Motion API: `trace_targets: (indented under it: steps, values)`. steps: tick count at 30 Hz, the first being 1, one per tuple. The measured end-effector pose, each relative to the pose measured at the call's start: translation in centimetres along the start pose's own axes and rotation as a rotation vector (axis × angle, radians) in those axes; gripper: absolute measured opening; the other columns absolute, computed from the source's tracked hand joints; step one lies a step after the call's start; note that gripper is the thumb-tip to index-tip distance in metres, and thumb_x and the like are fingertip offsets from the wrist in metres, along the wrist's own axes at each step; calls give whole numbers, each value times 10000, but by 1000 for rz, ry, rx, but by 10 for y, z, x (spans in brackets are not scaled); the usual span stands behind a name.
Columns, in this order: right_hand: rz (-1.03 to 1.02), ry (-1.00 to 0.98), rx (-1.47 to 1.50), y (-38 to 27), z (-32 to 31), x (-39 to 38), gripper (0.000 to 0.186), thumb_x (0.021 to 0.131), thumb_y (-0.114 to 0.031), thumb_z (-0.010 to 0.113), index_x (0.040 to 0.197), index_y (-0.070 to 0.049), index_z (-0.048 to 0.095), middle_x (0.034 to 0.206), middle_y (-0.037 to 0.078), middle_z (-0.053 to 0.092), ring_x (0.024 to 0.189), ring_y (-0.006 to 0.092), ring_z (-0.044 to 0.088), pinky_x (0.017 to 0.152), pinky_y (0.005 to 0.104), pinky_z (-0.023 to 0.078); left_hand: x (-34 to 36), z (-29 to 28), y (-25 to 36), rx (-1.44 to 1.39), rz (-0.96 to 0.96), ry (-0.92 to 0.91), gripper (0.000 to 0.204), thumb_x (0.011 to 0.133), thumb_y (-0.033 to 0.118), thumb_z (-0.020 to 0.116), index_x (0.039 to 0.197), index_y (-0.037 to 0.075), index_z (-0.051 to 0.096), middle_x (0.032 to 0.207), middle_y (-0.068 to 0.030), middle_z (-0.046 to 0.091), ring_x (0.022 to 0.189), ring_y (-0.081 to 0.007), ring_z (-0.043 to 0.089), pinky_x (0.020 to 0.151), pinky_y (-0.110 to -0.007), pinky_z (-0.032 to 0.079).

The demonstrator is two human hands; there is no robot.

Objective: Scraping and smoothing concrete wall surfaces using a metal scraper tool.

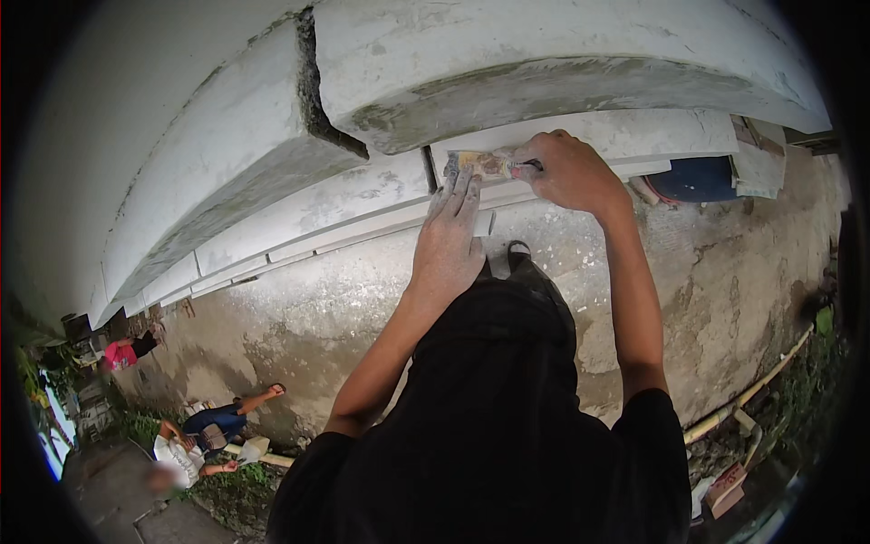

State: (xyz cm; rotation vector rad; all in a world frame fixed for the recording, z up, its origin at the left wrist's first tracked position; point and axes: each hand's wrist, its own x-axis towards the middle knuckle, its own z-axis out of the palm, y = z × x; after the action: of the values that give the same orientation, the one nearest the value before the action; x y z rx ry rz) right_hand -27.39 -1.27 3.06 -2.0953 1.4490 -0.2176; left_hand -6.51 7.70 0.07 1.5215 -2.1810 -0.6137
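Both my hands are at a pale ledge board (381,181) in front of me. A small flat patterned piece (489,164), yellowish brown and grey with a pinkish bit, lies against it; its kind I cannot make out. My right hand (569,174) is closed around its right end, where a small dark bit pokes out by the fingers. My left hand (450,238), coated in pale dust, has its fingers stretched out, tips resting at the piece's left end. Below my left fingers is a small white block end (485,224).
Overhead hangs a curved white concrete edge (562,91) split by a dark gap (313,91). A dark blue thing (693,179) sits under the ledge at right. The stained concrete ground (308,317) carries pale specks. Two people (195,444) (131,349) are at left; a yellowish pole (743,394) lies at right.
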Motion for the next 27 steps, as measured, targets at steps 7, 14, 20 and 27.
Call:
trace_targets:
  steps: [7, 14, 20, 27]
  values:
    - [-3, 17, -88, -34, 9, -5, 237, 887, -222, 675, 1017, -33, 733, 987, 207, 695, 1013, 402, 624, 870, 483, 494, -12, -11, -13, -87, -87, 14, 712, 693, -70, 556, 1397, -121, 459, 1531, -270, 400, 1435, -438, 353, 1193, -464, 319]
    - [39, 55, -166, -26, -37, -17, 231, 872, -185, 668, 1040, -51, 753, 976, 192, 697, 1010, 397, 618, 887, 475, 485, 10, -1, 3, -113, 72, 34, 810, 688, -82, 513, 1484, -73, 366, 1564, -264, 343, 1463, -439, 294, 1227, -473, 248]
    - [-25, 28, -105, -12, -20, 12, 276, 844, -180, 685, 1049, -2, 734, 959, 232, 691, 946, 416, 633, 865, 462, 495, 9, 9, -7, -24, 30, 91, 804, 689, -69, 534, 1474, -96, 364, 1556, -281, 345, 1444, -459, 315, 1216, -493, 264]
    - [-97, -33, -72, -29, -2, 22, 302, 868, -216, 671, 1090, -19, 727, 979, 259, 685, 921, 443, 646, 834, 475, 501, -4, -4, -21, -6, -67, 79, 741, 694, -51, 559, 1413, -153, 411, 1508, -332, 380, 1401, -465, 382, 1201, -497, 289]
